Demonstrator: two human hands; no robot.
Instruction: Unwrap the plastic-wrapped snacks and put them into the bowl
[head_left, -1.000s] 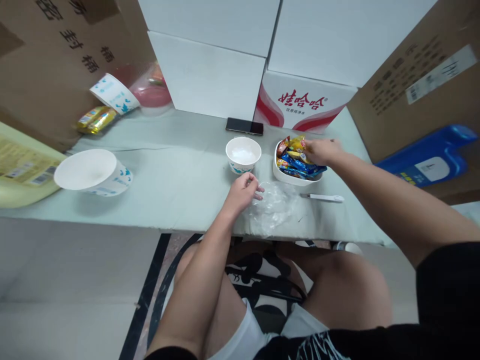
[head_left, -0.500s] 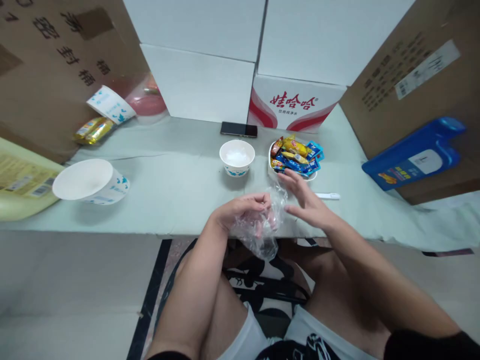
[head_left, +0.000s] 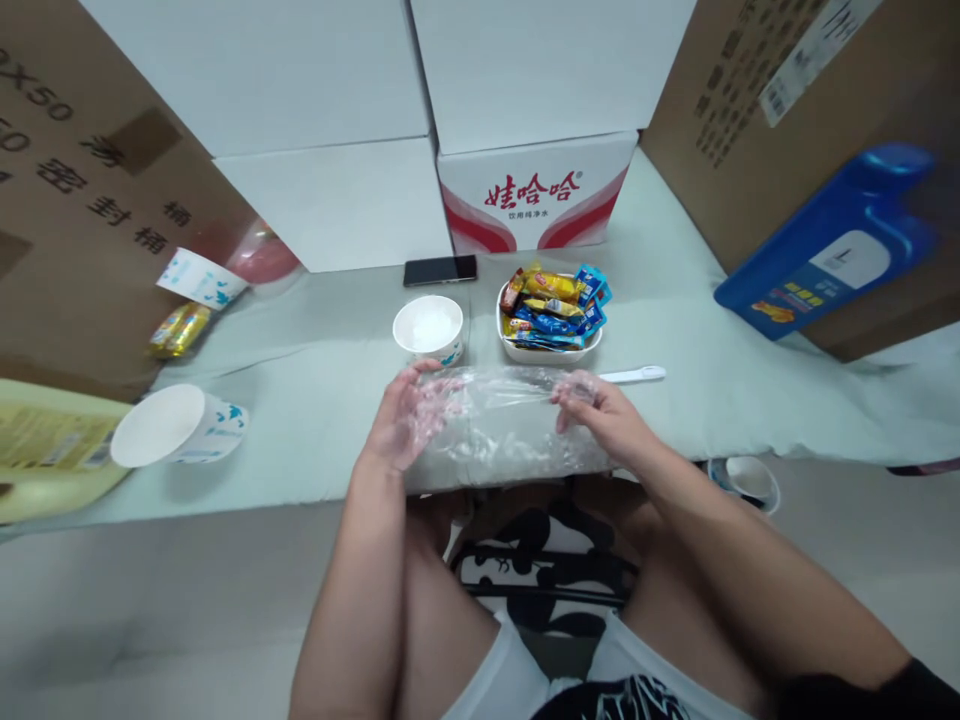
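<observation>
Nearest you, just above the front edge of the table (head_left: 300,450), the clear plastic (head_left: 510,425) is stretched between your two hands, wrinkled along its top and loose lower down; whether it touches the cloth, you cannot tell from here. Your right hand (head_left: 600,405) has its fingers drawn narrow, pinching the sheet at its right end. Your left hand (head_left: 409,415) shows through the plastic at the other end, so you cannot tell whether its fingers grip the film or sit within a fold. Find an edge by feel there, then part the layers with your fingertips rather than tugging: film this thin should cling and may tear under a sharp pull. Draw both ends apart evenly and hold them level, so the slack underneath does not bunch. Just past your right hand lies a white-handled tool (head_left: 637,375), partly hidden; mind that the film does not snag it. The paper bowl (head_left: 451,354) stands upright just beyond your left fingers, so lift a little before swinging that way. Right of it, wrapped packets (head_left: 553,308) heap above the rim of the white tub (head_left: 551,356); farther back, a phone (head_left: 440,271) lies flat.
</observation>
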